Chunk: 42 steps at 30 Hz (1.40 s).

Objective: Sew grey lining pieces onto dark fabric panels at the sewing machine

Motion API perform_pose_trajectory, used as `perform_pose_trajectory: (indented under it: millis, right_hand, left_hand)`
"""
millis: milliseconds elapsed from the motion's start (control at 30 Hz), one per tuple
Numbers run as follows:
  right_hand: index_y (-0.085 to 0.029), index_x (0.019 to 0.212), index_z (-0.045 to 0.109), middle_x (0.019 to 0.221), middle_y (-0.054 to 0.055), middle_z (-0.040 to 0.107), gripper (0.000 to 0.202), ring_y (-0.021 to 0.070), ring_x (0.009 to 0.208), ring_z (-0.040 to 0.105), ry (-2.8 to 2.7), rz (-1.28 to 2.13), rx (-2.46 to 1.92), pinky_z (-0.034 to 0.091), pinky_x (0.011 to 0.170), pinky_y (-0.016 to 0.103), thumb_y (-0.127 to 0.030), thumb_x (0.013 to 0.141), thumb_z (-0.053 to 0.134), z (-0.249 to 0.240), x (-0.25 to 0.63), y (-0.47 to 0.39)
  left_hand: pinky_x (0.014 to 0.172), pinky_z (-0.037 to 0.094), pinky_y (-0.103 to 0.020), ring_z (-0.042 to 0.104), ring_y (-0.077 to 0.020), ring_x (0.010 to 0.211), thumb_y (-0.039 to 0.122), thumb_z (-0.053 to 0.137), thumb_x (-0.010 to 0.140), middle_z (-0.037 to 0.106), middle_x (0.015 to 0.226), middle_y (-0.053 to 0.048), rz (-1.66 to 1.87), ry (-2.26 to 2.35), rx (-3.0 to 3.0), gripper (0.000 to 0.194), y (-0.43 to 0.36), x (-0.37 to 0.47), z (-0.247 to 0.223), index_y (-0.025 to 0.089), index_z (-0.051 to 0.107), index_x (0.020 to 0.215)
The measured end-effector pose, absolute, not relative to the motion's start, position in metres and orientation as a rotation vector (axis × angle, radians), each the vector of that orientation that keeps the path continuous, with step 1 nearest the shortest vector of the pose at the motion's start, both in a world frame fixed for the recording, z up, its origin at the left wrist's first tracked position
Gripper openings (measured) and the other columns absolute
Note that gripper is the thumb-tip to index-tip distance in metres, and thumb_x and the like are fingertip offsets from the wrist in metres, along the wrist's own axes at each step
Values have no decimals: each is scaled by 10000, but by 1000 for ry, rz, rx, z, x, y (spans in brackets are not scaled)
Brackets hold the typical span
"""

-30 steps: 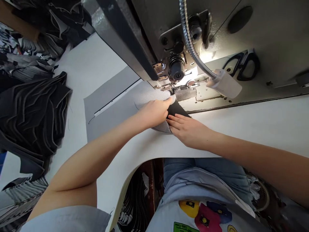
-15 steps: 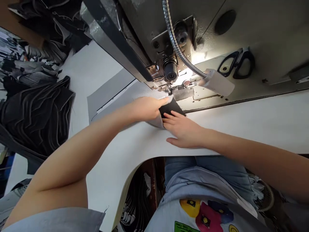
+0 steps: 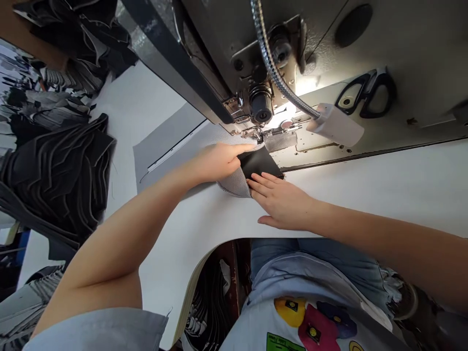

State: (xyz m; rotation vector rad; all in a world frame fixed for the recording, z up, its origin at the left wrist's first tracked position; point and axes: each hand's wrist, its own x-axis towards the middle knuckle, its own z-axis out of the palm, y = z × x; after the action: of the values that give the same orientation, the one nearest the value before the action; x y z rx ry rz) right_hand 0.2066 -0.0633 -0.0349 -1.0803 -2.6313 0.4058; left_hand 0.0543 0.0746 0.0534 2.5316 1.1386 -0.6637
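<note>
Under the needle area of a sewing machine point(image 3: 261, 109) lies a grey mesh fabric piece point(image 3: 236, 183), with a black fabric piece point(image 3: 261, 161) showing beside its curved edge. My left hand point(image 3: 219, 161) grips the grey fabric close to the presser foot; its index finger stretches along the fabric edge toward the needle, and the other fingers are curled, partly hidden. My right hand point(image 3: 280, 200) lies flat, fingers extended, on the lower edge of the black piece and the white table point(image 3: 365, 190). A flat grey panel with a dark-edged slit point(image 3: 175, 146) extends to the left.
Black-handled scissors point(image 3: 365, 95) rest on the machine bed at right. A lamp head point(image 3: 336, 126) on a flexible metal neck hangs beside the needle. Stacked dark fabric pieces point(image 3: 58, 175) stand at left, and more dark pieces point(image 3: 206, 307) hang below the table's curved edge.
My left index finger has straightened along the fabric, where the thumb side pinched the edge before. More of the black piece shows between my hands. My right hand has shifted slightly toward me.
</note>
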Motion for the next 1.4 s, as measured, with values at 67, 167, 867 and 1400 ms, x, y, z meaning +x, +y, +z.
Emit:
perform_pose_trajectory:
  millis: [67,167,867,1400]
  right_hand:
    - [36,1382,493,1495,252,419,741,378,1430,337,-2625,414,-1117,285,1189,504,-516,897,595,-34,202,-64]
    - [28,1379,498,1495,250,423,758,382,1429,337,-2606,401,-1145,280,1195,495,-541,887,594,-36,195,-66]
    - [113,1398,435,1465,304,430,1028,409,1419,337,-2548,277,-1195,197,1220,516,-724,812,555,-51,185,-56]
    - [101,1417,417,1494,291,397,1023,408,1440,299,-2596,331,-1232,177,1229,526,-702,805,581,-46,186,-57]
  left_hand:
    - [961,479,-266,627,-186,1124,160,369,836,608,1366,60,-584,1158,2533,638,81,51,51,337,495,1436]
    - [1019,445,-265,587,-185,1196,140,364,834,582,1398,56,-583,1092,2543,627,80,54,50,299,520,1420]
    - [900,445,-432,541,-316,1120,269,406,962,627,1171,-149,-541,1101,2961,340,40,67,28,187,636,1199]
    - [920,372,-419,497,-271,1206,209,320,968,601,1361,-52,-461,651,3086,453,47,35,27,219,533,1368]
